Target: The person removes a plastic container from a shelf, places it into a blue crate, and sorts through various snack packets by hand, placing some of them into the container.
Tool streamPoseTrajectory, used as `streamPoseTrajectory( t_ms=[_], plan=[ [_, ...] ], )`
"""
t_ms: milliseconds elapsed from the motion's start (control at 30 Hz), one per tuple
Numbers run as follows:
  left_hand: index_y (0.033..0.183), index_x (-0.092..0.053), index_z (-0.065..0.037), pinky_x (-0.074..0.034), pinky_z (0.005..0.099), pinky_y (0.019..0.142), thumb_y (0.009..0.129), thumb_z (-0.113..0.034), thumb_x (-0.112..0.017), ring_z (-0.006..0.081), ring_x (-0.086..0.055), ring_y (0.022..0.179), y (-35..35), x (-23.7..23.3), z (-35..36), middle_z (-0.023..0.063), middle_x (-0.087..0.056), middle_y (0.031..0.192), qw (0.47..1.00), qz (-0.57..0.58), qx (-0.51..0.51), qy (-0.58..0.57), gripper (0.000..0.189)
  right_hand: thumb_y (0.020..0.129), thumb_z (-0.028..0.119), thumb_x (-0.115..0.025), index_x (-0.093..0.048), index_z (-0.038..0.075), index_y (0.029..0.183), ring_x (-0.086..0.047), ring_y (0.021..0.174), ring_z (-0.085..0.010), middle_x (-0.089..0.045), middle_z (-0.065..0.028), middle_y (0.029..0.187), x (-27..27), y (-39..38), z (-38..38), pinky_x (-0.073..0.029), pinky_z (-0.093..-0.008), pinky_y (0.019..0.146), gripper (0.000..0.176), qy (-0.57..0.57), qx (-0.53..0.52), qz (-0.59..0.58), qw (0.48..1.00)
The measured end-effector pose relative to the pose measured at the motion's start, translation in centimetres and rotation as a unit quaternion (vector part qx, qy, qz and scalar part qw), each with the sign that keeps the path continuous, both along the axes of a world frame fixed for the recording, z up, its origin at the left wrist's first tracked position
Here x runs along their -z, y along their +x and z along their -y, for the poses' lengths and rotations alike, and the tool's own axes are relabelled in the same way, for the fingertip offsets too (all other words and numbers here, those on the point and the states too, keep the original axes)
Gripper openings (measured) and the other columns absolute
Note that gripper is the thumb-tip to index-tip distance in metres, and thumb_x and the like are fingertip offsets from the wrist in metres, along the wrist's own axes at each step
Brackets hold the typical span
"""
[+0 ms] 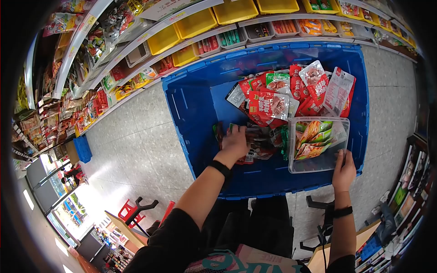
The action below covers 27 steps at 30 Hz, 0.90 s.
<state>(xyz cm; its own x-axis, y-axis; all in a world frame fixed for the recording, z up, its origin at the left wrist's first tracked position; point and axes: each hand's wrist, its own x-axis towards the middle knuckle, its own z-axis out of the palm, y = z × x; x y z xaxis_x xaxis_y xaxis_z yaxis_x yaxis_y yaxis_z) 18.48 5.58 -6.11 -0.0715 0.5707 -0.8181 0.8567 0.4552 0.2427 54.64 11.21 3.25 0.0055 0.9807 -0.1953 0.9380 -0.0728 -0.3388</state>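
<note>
A large blue crate holds many snack packets. Red and white packets are piled in its far right part. Inside the crate on the left, my left hand reaches down onto dark and red packets, its fingers partly hidden among them. My right hand grips the near right corner of a clear plastic box, which has several orange and green packets at its left side. A green packet lies just left of the box.
Shelves with yellow bins and clear bins of snacks run beyond the crate. More packets hang at the left. A small blue box stands on the floor at the left, and a red stool is at the lower left.
</note>
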Motion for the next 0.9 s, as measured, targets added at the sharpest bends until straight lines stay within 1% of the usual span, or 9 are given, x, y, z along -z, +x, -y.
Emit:
streamPoseTrajectory(
  t_ms=[100, 300, 367, 400, 467, 600, 667, 800, 900],
  plan=[
    [0.148, -0.04, -0.011, -0.046, 0.049, 0.106, 0.084, -0.034, -0.075, 0.0439, -0.047, 0.131, 1.7, -2.5, 0.9, 0.0198, -0.042, 0.141, 0.996, 0.016, 0.087, -0.032, 0.077, 0.106, 0.026, -0.049, -0.062, 0.004, 0.102, -0.07, 0.077, -0.034, -0.072, -0.0138, 0.088, 0.0, -0.1, 0.1, -0.053, -0.0405, 0.066, 0.026, -0.01, 0.008, -0.004, 1.0],
    [0.15, -0.04, -0.011, -0.049, 0.0505, 0.101, 0.09, -0.041, -0.066, 0.0488, -0.053, 0.126, 2.6, -2.6, 1.6, 0.0247, -0.03, 0.158, 0.985, 0.076, 0.144, -0.058, 0.072, 0.106, 0.026, -0.048, -0.062, 0.004, 0.102, -0.069, 0.074, -0.0326, -0.072, -0.0131, 0.087, -0.1, -0.2, 0.0, -0.053, -0.0398, 0.065, 0.027, -0.013, 0.011, 0.001, 1.0],
    [0.149, -0.041, -0.009, -0.052, 0.0491, 0.097, 0.095, -0.04, -0.059, 0.0432, -0.06, 0.12, 2.4, -2.2, 1.2, 0.025, -0.049, 0.145, 0.986, 0.094, 0.134, -0.038, 0.066, 0.106, 0.026, -0.048, -0.062, 0.004, 0.102, -0.069, 0.074, -0.0324, -0.072, -0.0129, 0.087, 0.0, -0.1, 0.0, -0.053, -0.0398, 0.065, 0.026, -0.01, 0.008, 0.003, 1.0],
    [0.149, -0.041, -0.009, -0.052, 0.0491, 0.097, 0.095, -0.04, -0.059, 0.0432, -0.06, 0.12, 2.1, -1.6, 0.8, 0.025, -0.049, 0.145, 0.985, 0.095, 0.135, -0.039, 0.066, 0.106, 0.026, -0.048, -0.062, 0.004, 0.103, -0.069, 0.074, -0.0325, -0.072, -0.0131, 0.087, 0.0, -0.1, 0.0, -0.053, -0.0398, 0.065, 0.026, -0.017, 0.01, 0.003, 1.0],
    [0.149, -0.04, -0.006, -0.053, 0.0478, 0.094, 0.098, -0.04, -0.053, 0.0389, -0.065, 0.112, 1.1, 0.3, 0.0, 0.0248, -0.062, 0.128, 0.991, 0.094, 0.064, -0.076, 0.063, 0.106, 0.026, -0.048, -0.062, 0.005, 0.103, -0.07, 0.075, -0.0327, -0.073, -0.0133, 0.087, -0.1, 0.1, 0.1, -0.053, -0.0399, 0.065, 0.026, -0.026, 0.013, 0.004, 1.0],
    [0.147, -0.041, -0.003, -0.053, 0.048, 0.093, 0.098, -0.04, -0.054, 0.0387, -0.068, 0.104, -0.5, 3.3, 0.3, 0.0242, -0.067, 0.117, 0.998, 0.042, 0.025, -0.028, 0.063, 0.106, 0.026, -0.048, -0.063, 0.005, 0.104, -0.07, 0.078, -0.0338, -0.073, -0.014, 0.089, -0.1, -0.1, 0.0, -0.053, -0.0408, 0.066, 0.026, -0.017, 0.013, -0.002, 1.0],
    [0.149, -0.039, -0.005, -0.052, 0.0472, 0.096, 0.097, -0.042, -0.054, 0.038, -0.067, 0.108, -0.7, 3.9, 0.7, 0.0246, -0.066, 0.12, 0.999, 0.002, -0.026, -0.041, 0.065, 0.106, 0.026, -0.048, -0.063, 0.005, 0.104, -0.071, 0.078, -0.0342, -0.073, -0.0142, 0.089, -0.1, -0.1, 0.0, -0.053, -0.041, 0.066, 0.026, -0.015, 0.013, 0.0, 1.0],
    [0.15, -0.042, -0.012, -0.052, 0.0452, 0.098, 0.096, -0.044, -0.057, 0.0374, -0.064, 0.115, -0.6, 3.7, 0.8, 0.0231, -0.064, 0.125, 0.999, 0.014, -0.016, -0.046, 0.065, 0.106, 0.026, -0.048, -0.063, 0.005, 0.104, -0.071, 0.078, -0.0342, -0.073, -0.0145, 0.089, -0.2, -0.1, -0.1, -0.053, -0.0412, 0.066, 0.026, -0.006, -0.001, 0.005, 1.0],
    [0.146, -0.051, -0.018, -0.047, 0.0465, 0.105, 0.094, -0.045, -0.06, 0.0368, -0.052, 0.131, -0.2, 1.2, -0.3, 0.0193, -0.052, 0.141, 0.99, 0.002, 0.008, -0.138, 0.059, 0.106, 0.026, -0.048, -0.063, 0.004, 0.104, -0.07, 0.078, -0.0341, -0.073, -0.0144, 0.089, -0.2, -0.2, -0.1, -0.053, -0.0411, 0.066, 0.026, -0.01, -0.001, 0.002, 1.0]
  ],
)
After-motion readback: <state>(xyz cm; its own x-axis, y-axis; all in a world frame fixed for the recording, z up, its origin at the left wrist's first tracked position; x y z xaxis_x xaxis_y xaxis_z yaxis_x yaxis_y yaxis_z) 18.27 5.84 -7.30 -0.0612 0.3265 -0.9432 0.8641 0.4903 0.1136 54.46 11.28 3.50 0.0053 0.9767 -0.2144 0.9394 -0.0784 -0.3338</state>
